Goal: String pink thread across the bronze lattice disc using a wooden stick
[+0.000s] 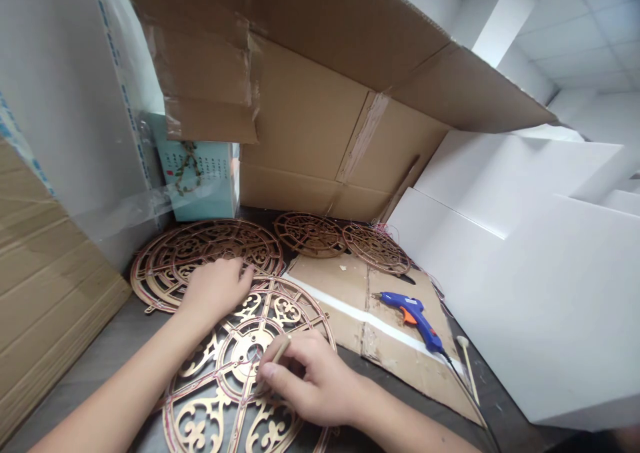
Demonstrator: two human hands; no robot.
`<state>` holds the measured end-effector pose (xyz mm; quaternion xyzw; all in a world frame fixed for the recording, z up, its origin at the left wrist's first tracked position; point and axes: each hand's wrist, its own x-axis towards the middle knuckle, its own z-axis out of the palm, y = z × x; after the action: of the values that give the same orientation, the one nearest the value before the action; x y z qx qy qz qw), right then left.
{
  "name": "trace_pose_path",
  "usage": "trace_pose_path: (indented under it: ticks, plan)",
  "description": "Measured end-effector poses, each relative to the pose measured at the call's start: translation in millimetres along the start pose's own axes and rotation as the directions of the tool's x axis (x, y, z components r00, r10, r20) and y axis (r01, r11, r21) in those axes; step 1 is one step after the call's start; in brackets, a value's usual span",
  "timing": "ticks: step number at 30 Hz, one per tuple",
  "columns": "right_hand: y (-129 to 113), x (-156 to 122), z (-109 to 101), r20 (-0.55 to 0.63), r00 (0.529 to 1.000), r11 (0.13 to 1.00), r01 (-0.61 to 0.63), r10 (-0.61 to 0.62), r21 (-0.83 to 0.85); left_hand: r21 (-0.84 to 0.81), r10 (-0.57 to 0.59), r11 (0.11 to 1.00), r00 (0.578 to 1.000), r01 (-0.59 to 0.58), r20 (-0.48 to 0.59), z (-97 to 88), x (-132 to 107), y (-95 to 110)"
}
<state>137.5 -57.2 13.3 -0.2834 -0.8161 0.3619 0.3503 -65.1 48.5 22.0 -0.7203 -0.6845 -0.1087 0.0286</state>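
A gilt disc [215,400] lies on the table [113,350], left hand [217,292] spread flat at its far rim, right hand [313,380] pinching a stick [279,353] in its grip at the hub, glue gun [411,310] to the disc's right; firm bracing and a light tip look wisest.

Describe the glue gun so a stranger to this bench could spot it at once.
Find the flattened cardboard sheet beside the white foam blocks. The glue gun lies on it, blue with an orange trigger and a black cord. The neighbouring fretwork discs are gold, and the wooden stick beside it is pale.
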Motion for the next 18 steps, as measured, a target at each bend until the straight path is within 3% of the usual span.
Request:
trace_pose_path:
  ticks: [10, 13, 16, 18]
  plan:
    - [-6, 1, 1, 0.060, 0.998, 0.999, -0.014, 0.012, 0.035, 0.001, 0.010, 1.000, 1.000, -0.010, 0.002, 0.1, 0, 0]
    - [-6, 3, -9, -0.069, 0.990, 0.985, -0.109, 0.120, 0.135, 0.001, 0.008, 1.000, 1.000, -0.008, 0.007, -0.8, 0, 0]
    - [1, 5, -23, -0.313, 0.913, 0.961, -0.215, 0.261, 0.175, 0.001, 0.003, 1.000, 1.000, -0.003, 0.008, -1.2, -1, 0]
    - [8, 6, -29, -0.404, 0.866, 0.955, -0.258, 0.294, 0.143, -0.001, 0.005, 1.000, 1.000, -0.005, 0.010, -1.3, -1, 0]
